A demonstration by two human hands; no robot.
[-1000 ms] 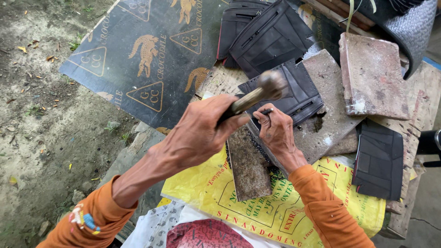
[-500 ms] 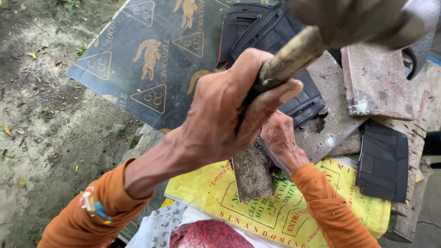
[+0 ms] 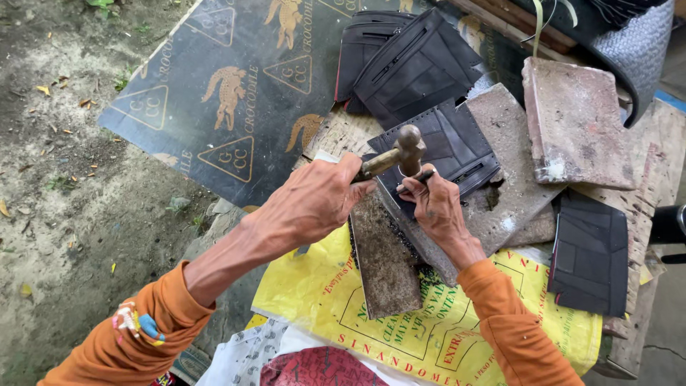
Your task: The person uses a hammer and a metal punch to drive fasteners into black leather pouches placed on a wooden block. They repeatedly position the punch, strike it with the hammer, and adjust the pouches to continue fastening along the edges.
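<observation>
Left hand (image 3: 314, 204) clenched on hammer (image 3: 397, 156), head down on punch (image 3: 416, 179) pinched by right hand (image 3: 439, 214) over black wallet piece (image 3: 446, 146).

We see a hammer (image 3: 409, 149) with a dull metal head and worn wooden handle, matt black leather-like wallet pieces (image 3: 457, 146) (stitched at the edges), rough grey stone slabs (image 3: 575, 121), a rusty, pitted metal plate (image 3: 384, 261) and a glossy yellow woven plastic sack (image 3: 429, 332).
</observation>
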